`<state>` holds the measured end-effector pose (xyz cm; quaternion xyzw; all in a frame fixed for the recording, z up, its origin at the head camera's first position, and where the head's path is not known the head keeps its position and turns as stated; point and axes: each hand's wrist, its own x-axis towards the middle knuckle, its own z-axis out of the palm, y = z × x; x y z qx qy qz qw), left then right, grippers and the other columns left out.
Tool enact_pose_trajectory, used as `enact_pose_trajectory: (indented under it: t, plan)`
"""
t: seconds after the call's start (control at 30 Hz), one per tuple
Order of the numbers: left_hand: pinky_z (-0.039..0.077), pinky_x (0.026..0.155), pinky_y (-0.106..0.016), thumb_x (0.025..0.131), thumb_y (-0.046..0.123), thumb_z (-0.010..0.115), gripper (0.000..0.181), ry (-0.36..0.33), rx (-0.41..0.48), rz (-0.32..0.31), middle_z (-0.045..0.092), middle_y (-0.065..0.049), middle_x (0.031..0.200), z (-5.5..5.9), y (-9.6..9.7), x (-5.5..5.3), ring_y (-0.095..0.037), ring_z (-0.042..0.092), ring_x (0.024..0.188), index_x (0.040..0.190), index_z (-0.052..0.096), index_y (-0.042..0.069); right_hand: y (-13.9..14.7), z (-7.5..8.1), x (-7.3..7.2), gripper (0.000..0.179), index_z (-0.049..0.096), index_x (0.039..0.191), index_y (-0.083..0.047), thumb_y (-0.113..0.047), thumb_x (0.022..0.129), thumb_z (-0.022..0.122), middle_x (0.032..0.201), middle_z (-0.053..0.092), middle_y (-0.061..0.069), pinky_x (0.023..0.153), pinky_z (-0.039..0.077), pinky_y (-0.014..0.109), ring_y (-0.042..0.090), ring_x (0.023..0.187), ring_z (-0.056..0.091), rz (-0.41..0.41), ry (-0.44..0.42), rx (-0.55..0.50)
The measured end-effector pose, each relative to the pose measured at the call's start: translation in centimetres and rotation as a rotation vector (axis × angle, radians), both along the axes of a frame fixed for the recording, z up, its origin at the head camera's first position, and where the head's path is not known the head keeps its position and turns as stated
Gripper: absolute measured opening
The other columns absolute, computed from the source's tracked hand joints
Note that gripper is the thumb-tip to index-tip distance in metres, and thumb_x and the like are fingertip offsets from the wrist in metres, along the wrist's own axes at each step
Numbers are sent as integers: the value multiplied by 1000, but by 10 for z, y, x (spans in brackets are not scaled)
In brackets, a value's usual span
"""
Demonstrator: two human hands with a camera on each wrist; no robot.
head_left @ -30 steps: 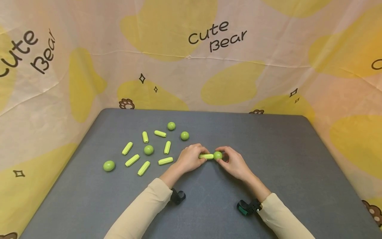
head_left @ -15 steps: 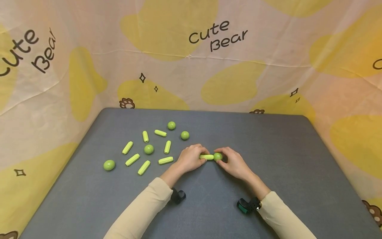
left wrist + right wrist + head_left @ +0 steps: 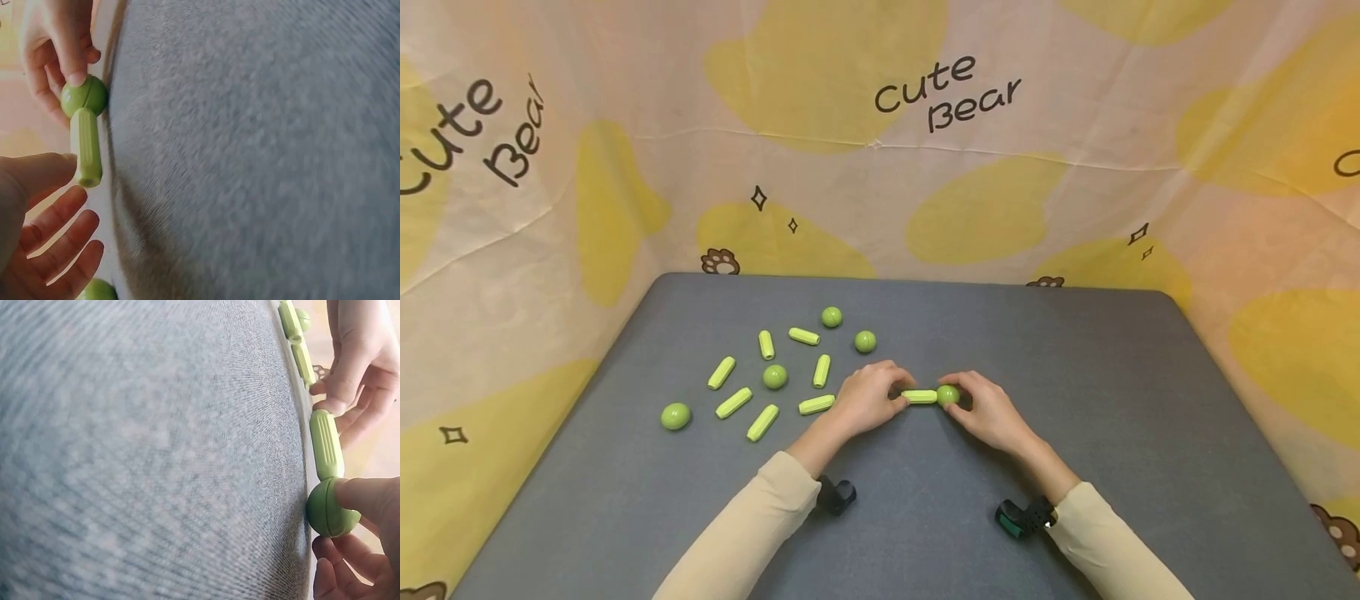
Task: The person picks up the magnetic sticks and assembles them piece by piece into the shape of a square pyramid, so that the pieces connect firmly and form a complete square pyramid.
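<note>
My right hand (image 3: 988,408) pinches a glossy green ball (image 3: 948,396) between thumb and fingers. A pale green ribbed rod (image 3: 920,397) meets the ball end to end and extends left from it. My left hand (image 3: 871,397) is at the rod's other end. In the left wrist view its fingers (image 3: 70,234) are spread apart from the rod, while the thumb lies alongside the rod's end, where a small hole shows. The right wrist view shows the right thumb on the ball (image 3: 326,509), which has a seam around it.
Several loose ribbed rods, one of them (image 3: 763,423) near the front, lie on the grey table (image 3: 1112,375) left of my hands. Among them are more green balls, including one (image 3: 675,416) at far left. A printed cloth (image 3: 820,100) stands behind the table.
My left hand has shifted slightly left, its fingers loosening from the rod. The right hand keeps its pinch on the ball, and the rod stays against it.
</note>
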<state>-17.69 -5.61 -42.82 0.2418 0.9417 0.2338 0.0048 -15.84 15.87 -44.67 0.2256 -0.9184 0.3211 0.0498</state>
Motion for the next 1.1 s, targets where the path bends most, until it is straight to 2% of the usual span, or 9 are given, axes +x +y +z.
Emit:
enact_pose_trajectory:
  t: [0.2,0.5,0.73,1.0,1.1]
  plan:
    - [47,65,-29,78,18,71,20,64,55,50,63,6,91,7,-11,-3,-10,61,80,97,70,18,1,0,0,32,62,113,-9,-12,81,69,102,61,4,72,47,34,15,86,57,-5,-7,-2]
    - [49,67,-35,77,19,72,20,110,152,208,64,0,93,12,-27,-20,-17,63,85,97,70,16,1,-1,0,33,62,113,-9,-11,81,70,102,61,4,72,47,34,14,86,56,-3,-2,2]
    - [49,71,-38,77,21,73,24,95,240,326,64,-3,97,15,-32,-35,-21,63,88,99,69,13,2,-1,0,33,62,113,-9,-11,81,69,102,61,4,72,47,34,14,86,56,-5,-2,-5]
    - [47,66,-39,77,25,73,35,50,212,419,62,-8,102,11,-33,-47,-21,58,85,109,66,15,1,-1,0,33,62,113,-9,-12,81,69,102,61,4,72,46,34,14,86,56,-5,-2,5]
    - [47,68,-40,77,26,72,37,29,188,439,62,-7,107,9,-33,-49,-23,59,90,112,65,16,1,0,0,33,62,113,-9,-11,81,70,102,62,4,72,46,34,14,86,56,-5,-3,1]
